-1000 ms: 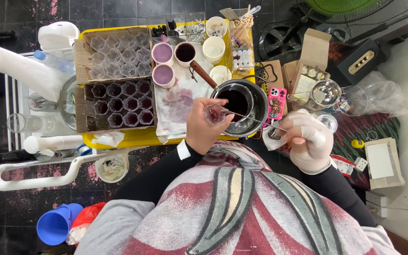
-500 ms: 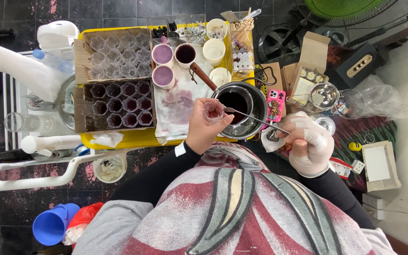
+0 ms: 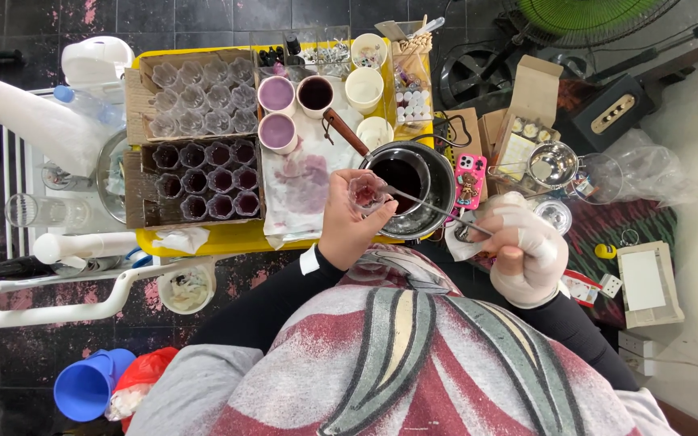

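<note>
A small clear cup (image 3: 365, 192) is gripped in the left hand (image 3: 355, 220), fingers curled around its sides, and it is held tilted just beside the rim of the dark metal pot (image 3: 408, 184). The right hand (image 3: 520, 249), covered by a pale glove, is clenched around a wad of tissue and the end of a thin metal rod (image 3: 434, 208), whose far tip reaches into the mouth of the cup. Compared with a second ago, when the rod was held lower and away from the cup, its tip has been brought across into the cup, and the left hand has been lifted slightly nearer the pot; from this it is judged that the cup's contents are now being stirred or scraped over the dark liquid in the pot. Whether the cup holds any liquid cannot be told. A wooden-handled ladle (image 3: 343, 132) is laid against the pot's far rim. Left of the pot a stained white cloth (image 3: 304, 182) is spread on the yellow tray (image 3: 228, 238), with three round cups of purple liquid (image 3: 294, 109) beyond it. Further left, a cardboard box of filled dark cups (image 3: 203, 179) is set near another box of empty clear cups (image 3: 199, 97). A pink phone (image 3: 470, 179) lies just right of the pot, and a paper towel roll (image 3: 34, 121) rests at the far left.
</note>
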